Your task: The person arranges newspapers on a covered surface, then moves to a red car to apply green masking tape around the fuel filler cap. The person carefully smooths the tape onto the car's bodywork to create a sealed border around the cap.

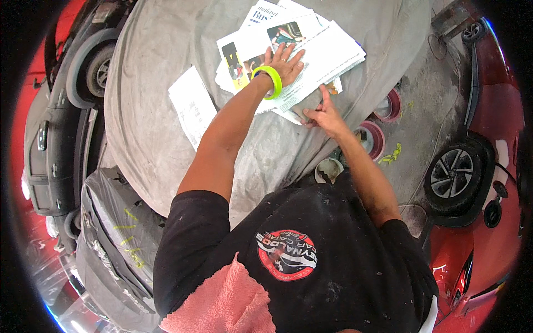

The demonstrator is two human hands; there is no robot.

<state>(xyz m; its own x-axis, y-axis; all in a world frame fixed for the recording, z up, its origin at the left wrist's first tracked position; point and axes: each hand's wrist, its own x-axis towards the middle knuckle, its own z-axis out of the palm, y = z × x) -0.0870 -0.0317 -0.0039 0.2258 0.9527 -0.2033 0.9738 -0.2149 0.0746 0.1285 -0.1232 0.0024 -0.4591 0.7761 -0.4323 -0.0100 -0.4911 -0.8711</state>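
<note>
My left hand (pixel 286 65) lies flat with spread fingers on a stack of newspaper sheets (pixel 327 53). A bright yellow-green band (pixel 273 83) circles that wrist. By the stack's lower right edge is my right hand (pixel 326 115), its index finger stretched out and its thumb apart; no sheet shows clearly between them. Printed pictures and text cover the sheets, which lie fanned and overlapping. Left of the stack, a separate folded paper (pixel 192 105) rests on the same grey cloth cover (pixel 150 72), which drapes over a large rounded shape.
Pinkish tubs (pixel 376 139) and a small pale container (pixel 328 169) stand on the floor right of the cover. A red car (pixel 494 111) is at the right, a loose-looking wheel (pixel 452 173) beside it. A dark vehicle (pixel 41 166) and grey sheeting (pixel 111 250) fill the left.
</note>
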